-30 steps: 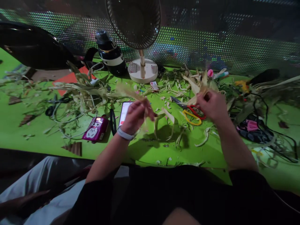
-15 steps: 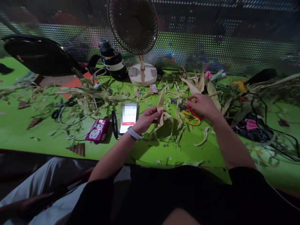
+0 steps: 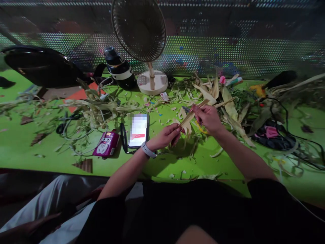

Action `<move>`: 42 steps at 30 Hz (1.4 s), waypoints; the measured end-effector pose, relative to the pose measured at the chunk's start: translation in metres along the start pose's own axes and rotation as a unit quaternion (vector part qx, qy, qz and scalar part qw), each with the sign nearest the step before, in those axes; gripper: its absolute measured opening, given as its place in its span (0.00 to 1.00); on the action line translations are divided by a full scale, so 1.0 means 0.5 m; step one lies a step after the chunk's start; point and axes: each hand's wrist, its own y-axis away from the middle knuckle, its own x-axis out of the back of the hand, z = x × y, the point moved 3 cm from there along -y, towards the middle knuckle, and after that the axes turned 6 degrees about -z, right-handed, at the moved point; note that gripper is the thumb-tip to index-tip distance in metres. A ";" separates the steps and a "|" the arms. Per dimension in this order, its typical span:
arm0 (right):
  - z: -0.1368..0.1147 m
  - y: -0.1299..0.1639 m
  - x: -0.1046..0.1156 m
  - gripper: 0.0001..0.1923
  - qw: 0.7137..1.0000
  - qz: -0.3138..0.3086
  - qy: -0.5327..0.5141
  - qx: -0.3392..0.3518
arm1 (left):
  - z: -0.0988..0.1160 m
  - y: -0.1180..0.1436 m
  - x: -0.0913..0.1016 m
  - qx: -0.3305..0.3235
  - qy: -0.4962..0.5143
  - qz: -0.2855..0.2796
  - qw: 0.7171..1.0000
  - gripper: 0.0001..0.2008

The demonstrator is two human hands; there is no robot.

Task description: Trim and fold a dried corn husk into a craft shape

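Hands grip a pale husk strip [image 3: 193, 114] between them, above the green surface [image 3: 157, 162]: left hand [image 3: 166, 136] pinches its lower end, right hand [image 3: 208, 117] its upper. Phone [image 3: 138, 130] lies just left.

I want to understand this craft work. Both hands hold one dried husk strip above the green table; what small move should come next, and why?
Probably the two hands should draw apart a little to pull the husk strip straight. The left hand pinches its lower end and the right hand its upper part, and the strip runs slanted between them above the green table.
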 end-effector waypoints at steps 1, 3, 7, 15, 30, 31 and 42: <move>-0.004 -0.003 0.008 0.24 1.000 0.017 -0.010 0.006 | 0.001 0.002 0.003 -0.001 -0.012 -0.002 1.000 0.17; -0.012 -0.009 0.021 0.22 0.999 0.039 -0.024 0.018 | 0.001 0.004 0.009 0.001 -0.017 -0.005 1.000 0.16; -0.019 -0.015 0.041 0.19 0.996 0.077 -0.014 0.031 | 0.000 0.008 0.021 0.018 0.020 -0.007 1.000 0.15; -0.011 -0.027 0.076 0.13 0.992 0.112 0.035 -0.037 | 0.002 0.017 0.090 0.023 0.071 0.066 0.995 0.14; 0.011 -0.038 0.073 0.08 0.984 0.068 -0.120 -0.116 | -0.010 0.004 0.148 -0.074 0.233 0.306 0.920 0.12; 0.013 -0.031 0.054 0.09 0.982 0.043 -0.135 -0.126 | -0.012 0.000 0.135 -0.062 0.203 0.291 0.933 0.13; 0.026 0.080 -0.117 0.11 0.977 -0.197 -0.033 -0.073 | 0.010 0.002 0.034 -0.101 0.126 0.285 0.945 0.17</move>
